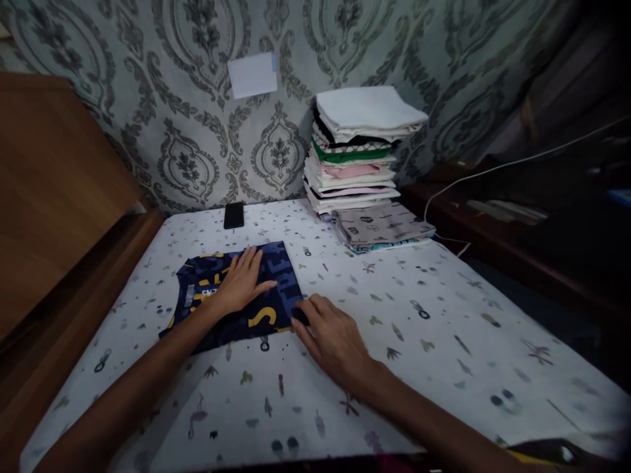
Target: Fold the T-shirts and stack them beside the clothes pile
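A folded navy shirt (pixel 276 282) with yellow and pale lettering lies flat on a white printed bedsheet (pixel 315 374), left of the middle. My left hand (pixel 241 282) rests on top of it, palm down, with the fingers stretched out and the thumb apart. At the shirt's near right corner, my right hand (pixel 328 332) has its thumb and fingers closed on the edge. The fingertips there are partly in shadow.
A tall stack of folded clothes (pixel 369 112) stands against the patterned wall, with a grey printed folded cloth (pixel 384 223) before it. A black phone (pixel 233 215) lies near the wall. Wooden furniture (pixel 59 197) borders the left; a white cable (pixel 513 161) runs on the right.
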Available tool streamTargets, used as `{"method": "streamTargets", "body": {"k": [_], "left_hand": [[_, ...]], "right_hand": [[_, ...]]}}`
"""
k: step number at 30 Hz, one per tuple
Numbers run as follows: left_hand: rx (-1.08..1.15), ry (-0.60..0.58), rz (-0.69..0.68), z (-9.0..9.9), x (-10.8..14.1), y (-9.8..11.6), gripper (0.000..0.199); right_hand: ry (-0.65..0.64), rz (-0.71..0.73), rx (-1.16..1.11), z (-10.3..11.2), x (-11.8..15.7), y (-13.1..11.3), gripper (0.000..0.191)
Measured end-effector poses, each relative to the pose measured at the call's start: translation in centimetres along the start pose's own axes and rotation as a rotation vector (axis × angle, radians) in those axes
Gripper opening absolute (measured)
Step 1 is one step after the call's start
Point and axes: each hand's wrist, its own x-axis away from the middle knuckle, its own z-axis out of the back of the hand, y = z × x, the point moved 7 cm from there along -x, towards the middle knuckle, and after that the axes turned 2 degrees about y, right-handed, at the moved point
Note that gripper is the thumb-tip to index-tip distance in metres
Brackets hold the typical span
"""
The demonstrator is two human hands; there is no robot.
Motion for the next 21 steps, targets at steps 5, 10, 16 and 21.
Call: {"method": "streamTargets", "body": {"k": [5, 10, 16, 21], "left_hand": [[-0.017, -0.166, 0.074, -3.6, -0.1, -1.3, 0.089], [0.130, -0.118, 0.090, -2.1, -0.9, -2.6, 0.077], [0.692, 0.277, 0.329, 2.5, -5.3, -6.6, 0.050], [1.115, 0.424, 0.588, -0.5, -5.1, -6.5, 0.053]], "right_hand": [[-0.158, -0.215, -0.063, -1.7, 0.1, 2.3, 0.028], [-0.184, -0.368, -0.092, -1.8, 1.3, 3.2, 0.033], [-0.288, -0.461, -0.159, -1.9, -0.6, 3.9, 0.039], [-0.368, -0.520, -0.275, -3.5, -5.3, 6.0, 0.044]]}}
